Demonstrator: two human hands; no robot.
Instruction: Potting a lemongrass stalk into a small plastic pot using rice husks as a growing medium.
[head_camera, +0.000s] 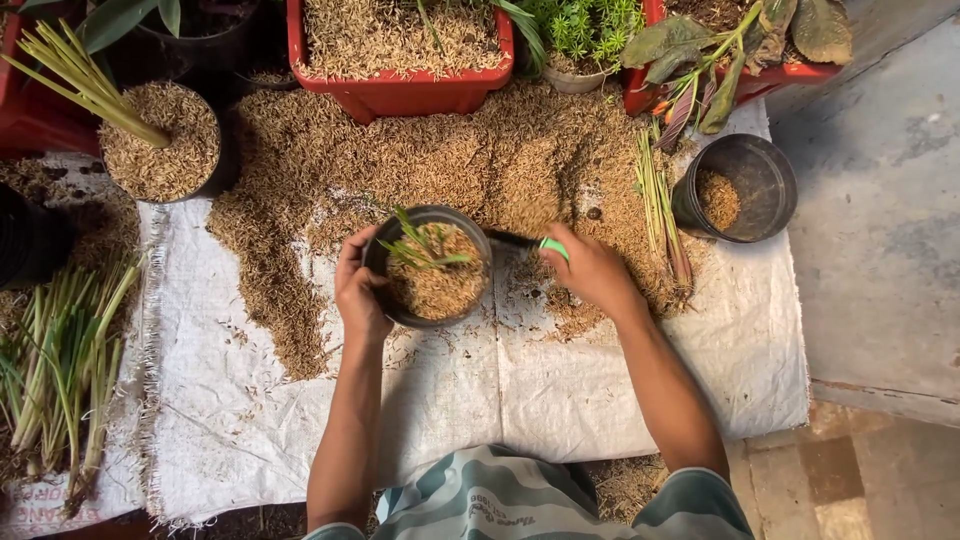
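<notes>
**Potting on a sack: where this could get messy**

Concrete floor, with a white woven sack (560, 390) spread over it as the work surface, and a big heap of rice husk (420, 160) dumped across the top half of the sack. Red planters (400, 95) line the back edge, and a bundle of green cuttings (60, 370) lies off to the left.

The left hand (358, 290) is wrapped around the near-left rim of a small black pot (432, 265), fingers curled over the edge. The pot sits on the sack at the foot of the heap, nearly full of husk, with a small green shoot (425, 248) poking out of it. The right hand (592, 270) is closed around the green handle of a little trowel (530, 242), whose dark blade points at the pot's right rim.

What I'd worry about:

- That shoot looks loosely set and leaning. A blade coming in low could knock it flat or bury it.
- The pot is almost brimming, so any more husk probably spills straight over the rim onto the sack.
- It's held from one side only, so a firm push from the right could tip it toward the left hand.
- A few loose stalks (660, 215) lie right beside the right wrist, next to a second black pot (735, 190), and a careless elbow sweep could drag them into the husk.
</notes>
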